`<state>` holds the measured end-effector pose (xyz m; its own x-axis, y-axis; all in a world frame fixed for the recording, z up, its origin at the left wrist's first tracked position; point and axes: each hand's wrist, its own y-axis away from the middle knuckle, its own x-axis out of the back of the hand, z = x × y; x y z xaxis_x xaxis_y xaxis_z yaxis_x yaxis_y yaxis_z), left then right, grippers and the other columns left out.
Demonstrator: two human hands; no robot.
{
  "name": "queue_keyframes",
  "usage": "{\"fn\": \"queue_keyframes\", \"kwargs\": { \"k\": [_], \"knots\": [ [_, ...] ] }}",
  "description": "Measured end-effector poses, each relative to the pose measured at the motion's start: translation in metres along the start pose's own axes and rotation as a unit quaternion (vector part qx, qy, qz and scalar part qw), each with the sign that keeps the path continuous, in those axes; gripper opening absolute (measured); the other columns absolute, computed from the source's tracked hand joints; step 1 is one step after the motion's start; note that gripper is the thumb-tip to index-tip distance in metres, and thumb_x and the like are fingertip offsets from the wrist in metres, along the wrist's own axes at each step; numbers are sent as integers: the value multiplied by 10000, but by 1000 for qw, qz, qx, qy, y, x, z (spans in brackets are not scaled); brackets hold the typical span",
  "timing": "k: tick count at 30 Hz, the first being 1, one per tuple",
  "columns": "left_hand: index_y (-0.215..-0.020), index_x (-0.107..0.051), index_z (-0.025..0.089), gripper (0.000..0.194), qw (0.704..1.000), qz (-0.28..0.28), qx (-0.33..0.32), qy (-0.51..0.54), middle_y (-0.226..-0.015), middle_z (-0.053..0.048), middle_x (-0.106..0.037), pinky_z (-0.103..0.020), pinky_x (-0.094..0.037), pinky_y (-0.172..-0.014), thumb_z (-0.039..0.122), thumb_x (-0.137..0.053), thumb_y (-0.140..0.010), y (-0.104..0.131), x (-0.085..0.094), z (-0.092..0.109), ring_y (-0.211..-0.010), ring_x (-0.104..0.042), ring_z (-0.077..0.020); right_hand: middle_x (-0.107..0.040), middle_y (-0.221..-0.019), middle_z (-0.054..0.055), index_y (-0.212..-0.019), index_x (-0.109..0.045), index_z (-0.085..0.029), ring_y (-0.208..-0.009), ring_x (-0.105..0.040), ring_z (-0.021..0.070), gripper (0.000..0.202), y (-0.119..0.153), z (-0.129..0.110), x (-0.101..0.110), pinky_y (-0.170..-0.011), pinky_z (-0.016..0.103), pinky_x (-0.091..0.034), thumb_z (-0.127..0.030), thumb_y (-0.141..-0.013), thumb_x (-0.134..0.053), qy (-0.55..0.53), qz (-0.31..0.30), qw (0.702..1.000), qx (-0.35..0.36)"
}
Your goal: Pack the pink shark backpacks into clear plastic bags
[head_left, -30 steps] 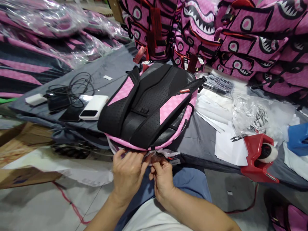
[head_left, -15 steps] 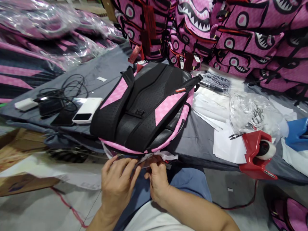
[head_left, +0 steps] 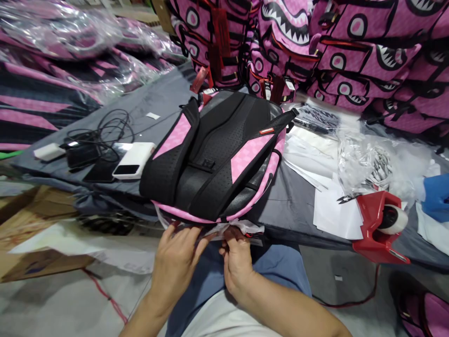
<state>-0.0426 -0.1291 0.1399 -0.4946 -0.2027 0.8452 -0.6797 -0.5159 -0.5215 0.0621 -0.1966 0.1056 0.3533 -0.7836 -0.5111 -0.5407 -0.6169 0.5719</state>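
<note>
A black and pink backpack lies with its straps facing up at the front edge of the grey-covered table. Thin clear plastic, perhaps a bag, shows at the backpack's near end. My left hand grips the plastic's left part, with the fingertips partly hidden beneath the backpack's edge. Beside it, my right hand pinches the plastic between thumb and fingers. A small red bit shows by the right fingertips; what it belongs to I cannot make out.
A red tape dispenser, white paper sheets and a crumpled plastic bag lie to the right. A white power bank and black cables are left. Pink backpacks stand stacked behind; plastic-wrapped ones lie far left.
The whole view has shifted slightly, so things appear a little farther right. Both hands keep their hold on the plastic, and the backpack lies as before.
</note>
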Motion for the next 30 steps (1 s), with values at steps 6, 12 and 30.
{"fn": "queue_keyframes", "kwargs": {
  "k": [6,12,30],
  "knots": [
    [-1014,-580,187,119,998,9,-22,64,-754,0,-661,-332,-446,-761,146,-469,-1009,-6,6,3,-643,-607,-167,-741,-906,-1,-899,-713,-238,-789,-623,158,331,8,0,-5,-613,225,-460,-356,-612,-829,-7,-37,998,-55],
    [-1085,-586,167,158,999,3,-38,19,-792,-31,-711,-387,-437,-863,160,-445,-1015,-8,8,2,-681,-653,-198,-729,-763,7,-814,-701,-203,-577,-581,127,324,4,-1,-10,-502,221,-411,-418,-605,-822,42,-60,997,-9],
    [-1087,-614,185,182,994,-34,-10,102,-898,-40,-676,-327,-427,-730,240,-451,-1029,-12,13,1,-792,-600,-215,-741,-985,6,-987,-660,-230,-829,-681,186,347,6,-11,-8,-588,240,-519,-318,-653,-696,63,-78,994,-34]
  ]
}}
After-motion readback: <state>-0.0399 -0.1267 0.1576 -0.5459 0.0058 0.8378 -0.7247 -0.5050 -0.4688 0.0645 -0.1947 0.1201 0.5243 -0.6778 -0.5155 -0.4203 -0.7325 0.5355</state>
